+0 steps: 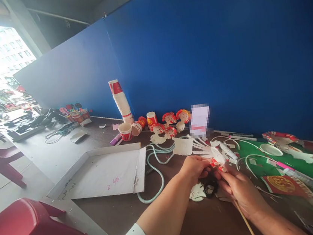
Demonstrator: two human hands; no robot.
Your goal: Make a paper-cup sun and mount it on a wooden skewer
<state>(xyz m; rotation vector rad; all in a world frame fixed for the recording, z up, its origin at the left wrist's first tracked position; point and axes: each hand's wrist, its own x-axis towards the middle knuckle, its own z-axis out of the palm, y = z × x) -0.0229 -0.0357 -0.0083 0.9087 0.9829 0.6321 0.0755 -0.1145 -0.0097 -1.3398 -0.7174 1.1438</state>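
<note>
Above the brown table, my left hand (197, 168) pinches a small red and white paper piece (214, 162), which looks cut from a paper cup. My right hand (239, 185) closes on the same piece from the other side. A thin wooden stick (246, 220) runs out below my right hand toward the bottom edge; its upper end is hidden. Under both hands lie a white paper cut-out (197, 192) and something black and curled (210, 190). Just beyond my fingers are a white paper piece cut into strips (216, 153) and a white tube (228, 150).
An open white cardboard tray (103, 172) lies to the left, beside a looped pale hose (160, 187). Stacked paper cups (121, 102) and several paper figures (169, 119) stand along the blue partition (194, 52). A green mat (300, 165) with paper scraps is at right. A red stool (22, 227) stands front left.
</note>
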